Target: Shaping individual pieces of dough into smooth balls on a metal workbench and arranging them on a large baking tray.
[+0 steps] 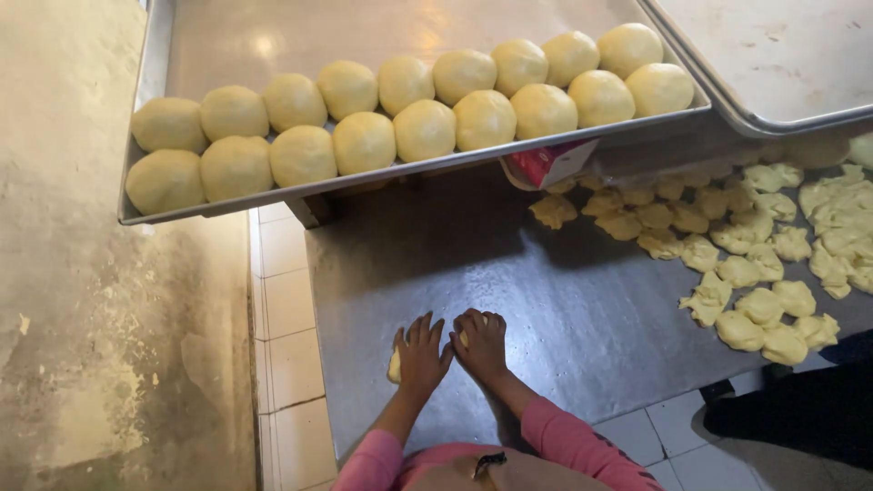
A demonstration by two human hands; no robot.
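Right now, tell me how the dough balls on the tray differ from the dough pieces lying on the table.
The dough balls are smooth, round domes; the dough pieces are ragged, flattish lumps. The balls sit in two neat, touching rows on the metal tray; the pieces lie scattered in a loose heap on the dark table. The balls look larger than the pieces. Both are the same pale yellow dough.

Sleeves: we wear 2 long pink sleeves, pushed up short of the wrists.
Hands: our left hand (419, 355) and right hand (481, 344) are bare.
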